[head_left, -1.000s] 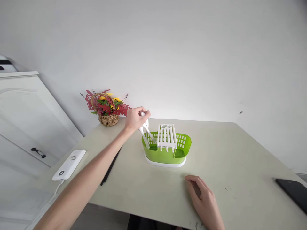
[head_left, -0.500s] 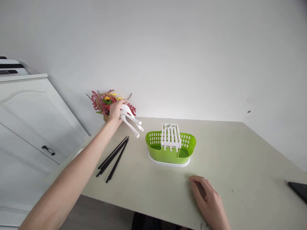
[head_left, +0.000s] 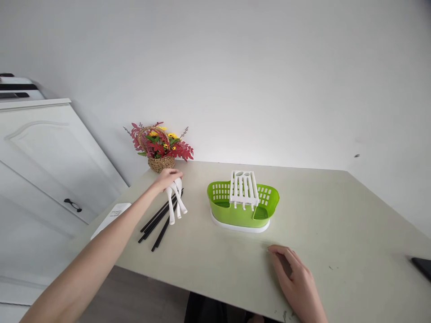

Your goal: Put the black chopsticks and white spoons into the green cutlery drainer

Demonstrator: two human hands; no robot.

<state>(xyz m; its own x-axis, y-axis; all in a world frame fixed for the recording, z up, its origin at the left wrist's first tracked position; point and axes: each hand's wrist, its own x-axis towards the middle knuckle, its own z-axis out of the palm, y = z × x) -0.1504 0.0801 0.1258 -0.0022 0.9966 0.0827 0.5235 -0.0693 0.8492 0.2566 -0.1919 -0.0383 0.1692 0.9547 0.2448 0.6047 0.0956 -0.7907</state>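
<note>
My left hand (head_left: 168,178) is closed around the bowl ends of several white soup spoons (head_left: 181,205), low at the table's left side. Their handles fan out toward me, over or beside several black chopsticks (head_left: 155,223); whether they touch the table I cannot tell. To the right stands a green basket (head_left: 232,218) with pierced walls and a white base. A white slotted rack (head_left: 244,190) with small hooks sits across its middle. My right hand (head_left: 298,282) rests near the front edge, fingers loosely curled toward the thumb, nothing visible in it.
Behind my left hand, a wicker basket of artificial flowers (head_left: 161,163) stands by the wall. A white power bank (head_left: 109,220) lies at the left, partly behind my forearm. A black device (head_left: 422,267) lies at the right edge. A white cabinet (head_left: 50,166) adjoins the table's left.
My left hand has lifted the spoons from the green basket, carried them left, and lowered them by the chopsticks. My right hand has stayed in place while the view shifted slightly.
</note>
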